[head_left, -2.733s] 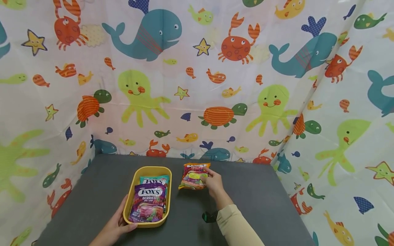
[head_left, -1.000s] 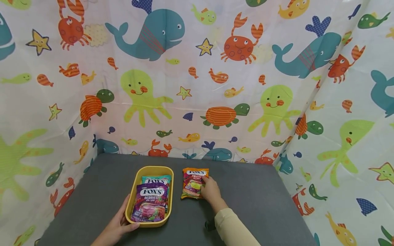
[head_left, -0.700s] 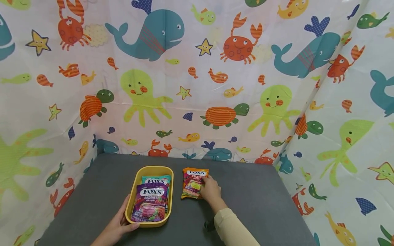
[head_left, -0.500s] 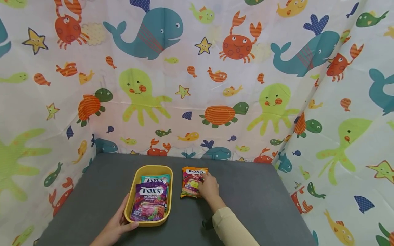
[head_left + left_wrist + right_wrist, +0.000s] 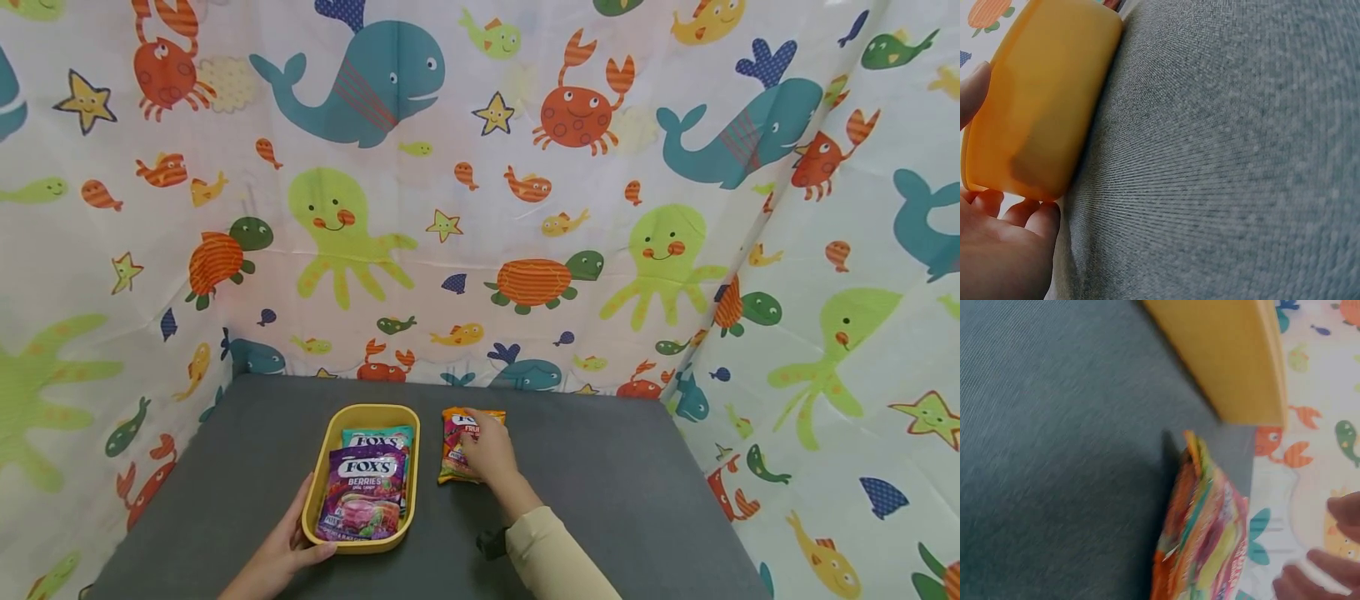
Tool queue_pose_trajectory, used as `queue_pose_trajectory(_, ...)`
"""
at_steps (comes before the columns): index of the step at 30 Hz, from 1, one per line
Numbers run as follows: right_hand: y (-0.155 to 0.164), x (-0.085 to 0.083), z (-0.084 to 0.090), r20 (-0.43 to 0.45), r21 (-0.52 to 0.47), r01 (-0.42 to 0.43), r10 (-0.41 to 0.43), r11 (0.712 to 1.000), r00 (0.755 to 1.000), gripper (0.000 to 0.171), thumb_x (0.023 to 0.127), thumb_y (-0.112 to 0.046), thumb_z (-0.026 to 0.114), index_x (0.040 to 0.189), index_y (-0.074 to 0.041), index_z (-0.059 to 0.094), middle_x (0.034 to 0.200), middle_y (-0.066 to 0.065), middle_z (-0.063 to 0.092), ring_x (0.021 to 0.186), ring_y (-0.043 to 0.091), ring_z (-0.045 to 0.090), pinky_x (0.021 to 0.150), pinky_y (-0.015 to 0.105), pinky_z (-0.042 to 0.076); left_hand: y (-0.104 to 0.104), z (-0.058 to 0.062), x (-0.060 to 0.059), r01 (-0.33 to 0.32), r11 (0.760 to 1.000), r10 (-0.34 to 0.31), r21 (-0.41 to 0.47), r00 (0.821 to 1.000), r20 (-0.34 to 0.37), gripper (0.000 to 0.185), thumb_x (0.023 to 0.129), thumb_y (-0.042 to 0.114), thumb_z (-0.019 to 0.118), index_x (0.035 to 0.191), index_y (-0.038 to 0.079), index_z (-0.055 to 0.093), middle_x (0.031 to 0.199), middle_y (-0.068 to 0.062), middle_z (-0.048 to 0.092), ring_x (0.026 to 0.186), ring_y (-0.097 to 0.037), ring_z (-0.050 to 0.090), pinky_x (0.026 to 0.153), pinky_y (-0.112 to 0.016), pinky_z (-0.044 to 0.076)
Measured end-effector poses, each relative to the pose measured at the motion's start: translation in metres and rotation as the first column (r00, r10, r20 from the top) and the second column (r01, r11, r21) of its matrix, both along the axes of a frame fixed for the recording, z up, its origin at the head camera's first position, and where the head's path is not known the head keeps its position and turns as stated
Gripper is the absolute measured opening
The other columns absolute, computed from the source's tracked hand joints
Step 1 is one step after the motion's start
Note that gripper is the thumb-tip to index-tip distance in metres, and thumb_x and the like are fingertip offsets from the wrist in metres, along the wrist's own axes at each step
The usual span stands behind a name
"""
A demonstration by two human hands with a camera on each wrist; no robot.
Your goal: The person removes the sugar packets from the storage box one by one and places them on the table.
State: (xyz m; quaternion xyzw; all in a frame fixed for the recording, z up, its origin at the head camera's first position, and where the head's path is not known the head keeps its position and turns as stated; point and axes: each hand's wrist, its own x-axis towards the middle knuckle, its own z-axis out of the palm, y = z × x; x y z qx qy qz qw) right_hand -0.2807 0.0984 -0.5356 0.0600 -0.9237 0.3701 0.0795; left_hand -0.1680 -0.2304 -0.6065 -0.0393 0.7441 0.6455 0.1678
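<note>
The left hand [image 5: 281,550] grips the yellow tray [image 5: 367,547] at its near left corner, thumb across the near end, fingers [image 5: 1041,222] bent against the outside wall. The tray stands upright on the grey counter [image 5: 622,492], left of the middle and well in from the left edge. Inside it a purple pack [image 5: 363,500] marked FOX'S Berries lies over a teal pack [image 5: 378,433], which shows at the far end and along the right side.

The orange pack [image 5: 453,454] lies on the counter to the tray's right, apart from it, nearer the far edge than the tray's near end is. I can read only part of its lettering past the right hand [image 5: 487,450], which hangs over it. From the right wrist, those fingers look loosely spread, clear of the pack and pinching nothing.

A pale sleeve [image 5: 558,554] covers the right forearm, and beside its cuff shows a small dark thing [image 5: 491,544]; I cannot tell what it is. A white curtain [image 5: 480,242] printed with whales, crabs and octopuses hangs along the far, left and right edges.
</note>
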Motion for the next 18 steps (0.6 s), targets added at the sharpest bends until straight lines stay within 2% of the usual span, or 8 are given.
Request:
queue_pose_trajectory(3, -0.003, 0.002, 0.005, -0.029, -0.047, -0.054, 0.053, 0.997, 0.998, 0.045, 0.096, -0.016, 0.069, 0.14, -0.017, 0.061, 0.136, 0.011, 0.065, 0.119, 0.031, 0.064, 0.098, 0.05, 0.054, -0.001, -0.001, 0.0, 0.001, 1.0, -0.001, 0.004, 1.0, 0.0, 0.119, 0.089, 0.028, 0.079, 0.162, 0.021, -0.016, 0.168, -0.023, -0.007, 0.152, -0.048, 0.012, 0.117, -0.058, 0.029)
queue_pose_trajectory(4, -0.004, 0.003, 0.007, -0.03, -0.07, -0.076, 0.074, 0.995, 0.997, 0.045, 0.096, -0.017, 0.068, 0.141, -0.018, 0.061, 0.134, 0.011, 0.066, 0.115, 0.029, 0.065, 0.094, 0.047, 0.056, -0.001, -0.001, -0.001, 0.002, 1.0, -0.002, 0.004, 1.0, 0.0, 0.119, 0.089, 0.028, 0.079, 0.162, 0.021, -0.016, 0.168, -0.023, -0.007, 0.152, -0.048, 0.012, 0.117, -0.058, 0.029)
queue_pose_trajectory(6, -0.007, 0.005, 0.01, -0.04, -0.09, -0.133, 0.13, 0.987, 0.991, 0.046, 0.097, -0.018, 0.067, 0.142, -0.019, 0.059, 0.122, 0.012, 0.071, 0.096, 0.025, 0.07, 0.079, 0.039, 0.06, -0.001, -0.001, -0.001, 0.004, 1.0, -0.004, 0.008, 1.0, 0.001, 0.119, 0.089, 0.027, 0.079, 0.162, 0.021, -0.016, 0.168, -0.023, -0.007, 0.152, -0.048, 0.012, 0.117, -0.058, 0.029)
queue_pose_trajectory(9, -0.012, 0.008, 0.016, -0.052, -0.084, -0.23, 0.226, 0.969, 0.973, 0.047, 0.098, -0.02, 0.067, 0.144, -0.021, 0.058, 0.111, 0.011, 0.073, 0.082, 0.02, 0.07, 0.066, 0.029, 0.057, -0.001, -0.002, -0.001, 0.004, 1.0, -0.004, 0.001, 1.0, 0.0, 0.119, 0.089, 0.028, 0.079, 0.161, 0.022, -0.016, 0.168, -0.023, -0.007, 0.151, -0.048, 0.014, 0.116, -0.057, 0.031)
queue_pose_trajectory(11, -0.015, 0.01, 0.02, -0.058, -0.057, -0.287, 0.284, 0.956, 0.957, 0.048, 0.099, -0.022, 0.067, 0.145, -0.023, 0.056, 0.108, 0.009, 0.072, 0.078, 0.019, 0.068, 0.067, 0.027, 0.056, -0.001, -0.002, -0.001, 0.003, 1.0, -0.003, 0.001, 1.0, -0.002, 0.119, 0.09, 0.028, 0.079, 0.161, 0.022, -0.017, 0.168, -0.023, -0.007, 0.151, -0.048, 0.015, 0.116, -0.057, 0.032)
queue_pose_trajectory(14, -0.02, 0.013, 0.025, -0.044, -0.025, -0.338, 0.337, 0.941, 0.941, 0.05, 0.099, -0.024, 0.066, 0.147, -0.024, 0.054, 0.115, 0.007, 0.07, 0.09, 0.021, 0.067, 0.076, 0.028, 0.056, -0.001, -0.002, -0.001, 0.002, 1.0, -0.002, 0.012, 1.0, -0.009, 0.119, 0.09, 0.028, 0.079, 0.161, 0.024, -0.016, 0.168, -0.023, -0.006, 0.151, -0.048, 0.016, 0.115, -0.056, 0.034)
queue_pose_trajectory(18, -0.025, 0.017, 0.03, -0.01, -0.003, -0.352, 0.352, 0.936, 0.936, 0.053, 0.099, -0.027, 0.066, 0.149, -0.026, 0.051, 0.127, 0.005, 0.067, 0.106, 0.025, 0.066, 0.084, 0.031, 0.057, 0.0, -0.003, 0.0, 0.001, 1.0, -0.001, 0.029, 1.0, -0.01, 0.119, 0.09, 0.026, 0.078, 0.161, 0.025, -0.016, 0.168, -0.023, -0.006, 0.151, -0.048, 0.017, 0.115, -0.055, 0.035)
